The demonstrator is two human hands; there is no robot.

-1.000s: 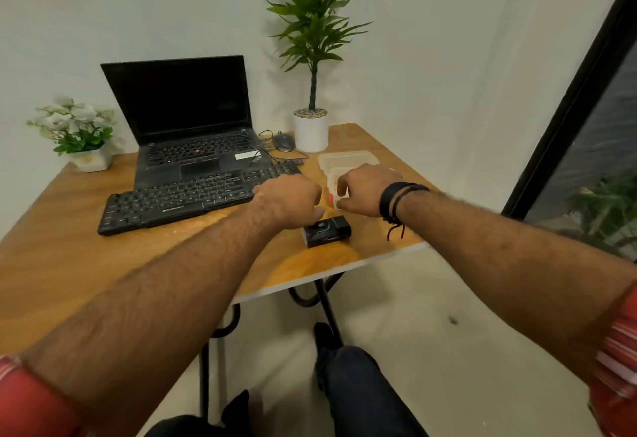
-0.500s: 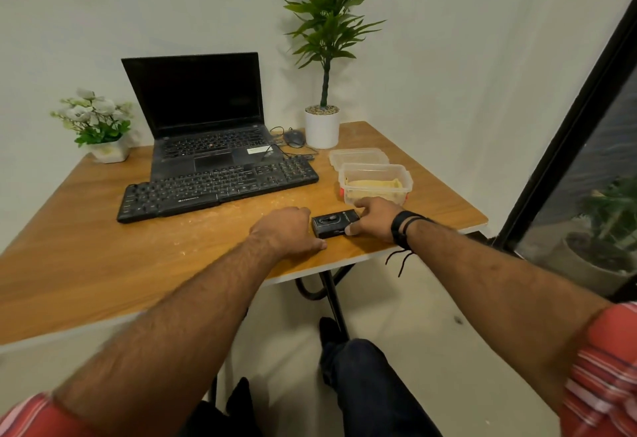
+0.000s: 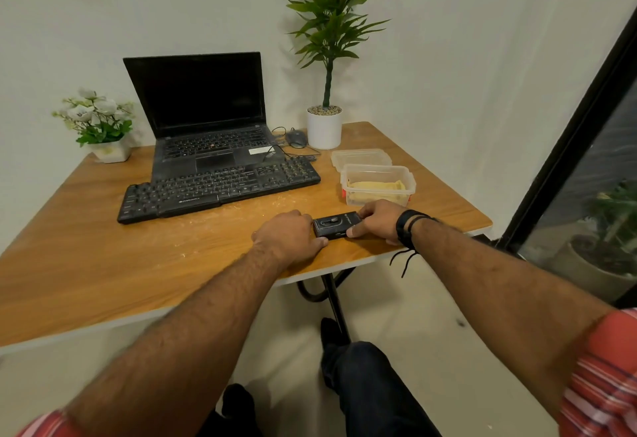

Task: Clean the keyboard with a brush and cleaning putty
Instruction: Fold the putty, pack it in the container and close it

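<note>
Keyboard (image 3: 220, 185) lay in front of the laptop (image 3: 203, 119). Nearer the table (image 3: 103, 247) edge than the keyboard, the left hand (image 3: 289, 240) and right hand (image 3: 375, 223) pinched the ends of a small black case (image 3: 336, 225), fingers curled against it. Putty container (image 3: 377, 184) stood right of the keyboard.

No legible text on anything.

Both arms outstretched, left hand (image 3: 287, 235) and right hand (image 3: 377, 221) apparently curled.
</note>
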